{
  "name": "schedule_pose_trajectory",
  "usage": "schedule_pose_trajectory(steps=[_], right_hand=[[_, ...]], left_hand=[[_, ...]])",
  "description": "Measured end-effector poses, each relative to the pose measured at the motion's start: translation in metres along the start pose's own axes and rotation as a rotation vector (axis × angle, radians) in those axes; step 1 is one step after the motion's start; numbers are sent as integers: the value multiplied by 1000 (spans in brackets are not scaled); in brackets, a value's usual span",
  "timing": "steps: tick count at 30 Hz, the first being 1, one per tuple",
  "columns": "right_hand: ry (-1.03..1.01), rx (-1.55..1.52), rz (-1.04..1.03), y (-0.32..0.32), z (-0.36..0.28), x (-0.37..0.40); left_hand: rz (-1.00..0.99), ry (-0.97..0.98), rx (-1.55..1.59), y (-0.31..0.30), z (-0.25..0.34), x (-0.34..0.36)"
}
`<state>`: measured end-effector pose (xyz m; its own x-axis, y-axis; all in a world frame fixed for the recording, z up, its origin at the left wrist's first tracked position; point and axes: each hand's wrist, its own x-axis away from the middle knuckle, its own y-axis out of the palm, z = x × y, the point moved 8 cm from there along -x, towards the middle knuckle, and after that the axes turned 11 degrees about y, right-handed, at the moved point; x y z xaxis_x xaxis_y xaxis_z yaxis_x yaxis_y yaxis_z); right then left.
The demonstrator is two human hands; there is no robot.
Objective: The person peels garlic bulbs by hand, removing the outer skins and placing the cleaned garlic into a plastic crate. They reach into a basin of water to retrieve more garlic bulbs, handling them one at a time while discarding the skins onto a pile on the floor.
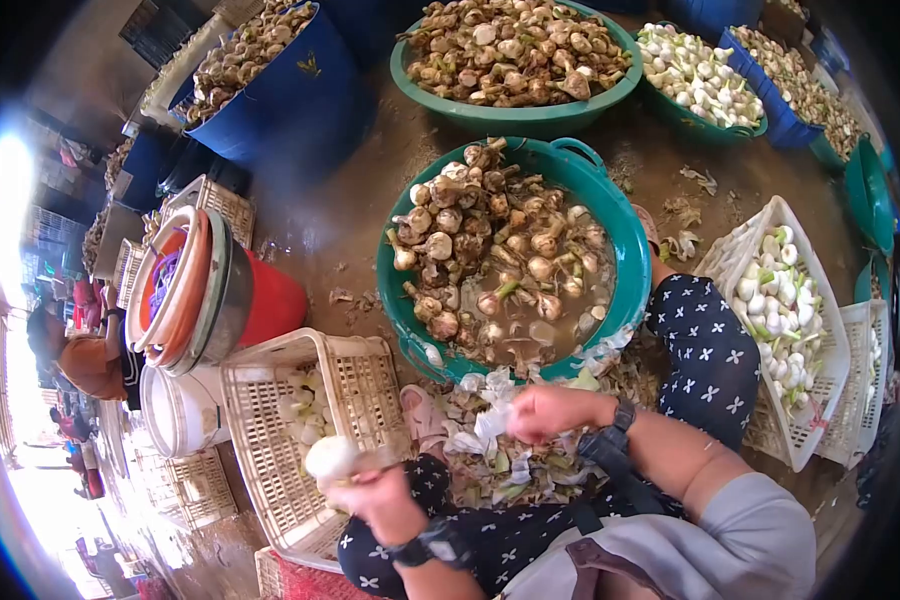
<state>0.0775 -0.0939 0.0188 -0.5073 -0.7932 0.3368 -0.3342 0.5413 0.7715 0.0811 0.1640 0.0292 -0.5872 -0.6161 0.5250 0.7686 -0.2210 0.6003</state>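
Observation:
My left hand (382, 500) is closed around a white peeled garlic bulb (332, 459), held above the near edge of a cream plastic crate (253, 440) with white bulbs inside. My right hand (548, 413) is closed near a pale strip of peel (492, 424); what its fingers hold, if anything, is blurred. Just beyond my hands stands a green tub (633, 265) of muddy water with unpeeled garlic bulbs (440, 245) heaped on its left side. Loose peels (505, 470) lie between my knees.
A larger green tub (530, 120) of dirty garlic stands farther back. Blue tubs (280, 110) are at upper left. Stacked basins (195, 290) and a white bucket (175, 410) sit left. At right, a crate (830, 340) holds white bulbs. A person (90, 365) is far left.

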Motion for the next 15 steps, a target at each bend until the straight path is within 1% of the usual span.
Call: schedule_pose_trajectory(steps=[1, 2, 3, 4, 5, 6, 7, 8, 10, 11, 12, 13, 14, 15], right_hand=[[68, 764, 210, -19, 6, -1], [134, 1530, 415, -34, 4, -3], [234, 1564, 592, -51, -13, -10], [30, 1525, 743, -72, -27, -25], [77, 1441, 774, -94, -38, -48], [-85, 1576, 776, -111, -40, -72], [-258, 1702, 775, -128, -36, -96], [-268, 1695, 777, -146, -26, -113], [-70, 2293, 601, -175, 21, -148], [-10, 2280, 566, -199, 39, -161], [-21, 2275, 569, -184, 30, -160], [-13, 1844, 761, -165, 2, -142], [5, 1407, 899, -149, -21, -119], [93, 1081, 920, -146, -28, -107]], left_hand=[[191, 225, 41, 43, 20, 42], [-28, 121, 225, 9, 31, 7], [-14, -39, 175, 12, 15, 12], [1, -199, 122, 15, -6, 23], [15, -298, 125, 22, -37, 32], [-18, -520, 31, -9, -70, 24], [20, -459, -387, -2, -85, 43], [-45, -474, -569, -16, -101, 38], [-74, -313, -736, -17, -110, 30], [-70, -239, -746, -20, -113, 18], [-61, -166, -758, -23, -111, 8], [-56, -160, -762, -23, -112, 7], [-168, -114, -820, -13, -117, 7], [-277, -71, -878, -4, -123, 10]])
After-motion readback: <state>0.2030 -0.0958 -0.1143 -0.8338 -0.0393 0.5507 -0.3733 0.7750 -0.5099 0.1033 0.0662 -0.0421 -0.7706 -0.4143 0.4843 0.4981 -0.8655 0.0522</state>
